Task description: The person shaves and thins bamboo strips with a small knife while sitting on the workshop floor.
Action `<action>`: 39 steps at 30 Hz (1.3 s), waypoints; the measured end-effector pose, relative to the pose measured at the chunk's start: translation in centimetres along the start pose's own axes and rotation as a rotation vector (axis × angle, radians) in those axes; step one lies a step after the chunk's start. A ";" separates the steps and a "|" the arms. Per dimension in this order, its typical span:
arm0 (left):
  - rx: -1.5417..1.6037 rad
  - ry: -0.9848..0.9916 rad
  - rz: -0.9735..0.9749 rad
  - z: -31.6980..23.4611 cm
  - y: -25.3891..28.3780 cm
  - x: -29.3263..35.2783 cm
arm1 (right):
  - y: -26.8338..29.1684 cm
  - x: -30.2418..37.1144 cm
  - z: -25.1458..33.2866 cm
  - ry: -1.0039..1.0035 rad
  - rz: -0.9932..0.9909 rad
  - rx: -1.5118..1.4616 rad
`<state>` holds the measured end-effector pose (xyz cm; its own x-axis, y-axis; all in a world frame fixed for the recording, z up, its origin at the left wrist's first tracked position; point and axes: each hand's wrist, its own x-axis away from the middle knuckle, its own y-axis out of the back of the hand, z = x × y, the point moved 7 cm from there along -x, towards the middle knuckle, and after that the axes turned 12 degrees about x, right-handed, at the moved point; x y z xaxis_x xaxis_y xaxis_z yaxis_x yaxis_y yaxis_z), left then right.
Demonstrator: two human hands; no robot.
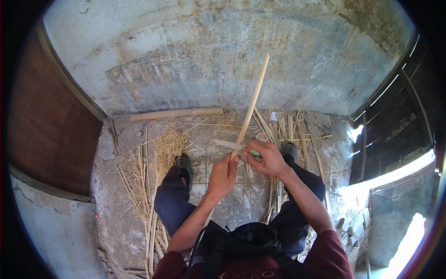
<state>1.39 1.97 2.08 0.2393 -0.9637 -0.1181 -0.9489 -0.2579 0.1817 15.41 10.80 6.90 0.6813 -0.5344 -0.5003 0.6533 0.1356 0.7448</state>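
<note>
Here, the closed left hand (pixel 220 179) grips a pale strip (pixel 255 96) while the right hand (pixel 266 158) (curled round a knife (pixel 229 144)) apparently shaves it, the next stroke presumably needing steady pressure.

My knife (pixel 233 146) has a smooth metal blade (pixel 225 143) and plastic-looking handle (pixel 254 152); the strip (pixel 254 97) I grip is smooth, matt wood or bamboo. Left, the shavings (pixel 171 146) look fibrous, rough. The far wall (pixel 186 56) is matt and rough, my trousers (pixel 169 200) matt cloth.
</note>
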 end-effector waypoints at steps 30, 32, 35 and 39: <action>0.297 0.065 -0.038 2.0 0.8 -0.8 | -0.4 0.6 0.0 0.011 -0.003 0.048; 0.285 0.032 -0.037 1.7 0.7 -0.8 | -0.3 0.7 -0.1 -0.001 -0.020 0.041; 0.220 0.058 -0.029 1.3 0.5 -0.5 | -0.2 0.7 -0.2 0.013 -0.041 0.034; 0.208 0.058 -0.045 1.1 0.7 -0.3 | 0.5 0.4 0.0 0.036 -0.065 0.050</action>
<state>0.45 2.19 1.22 0.2882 -0.9554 -0.0642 -0.9575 -0.2869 -0.0285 15.95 10.66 7.07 0.6502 -0.5103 -0.5629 0.6795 0.0591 0.7313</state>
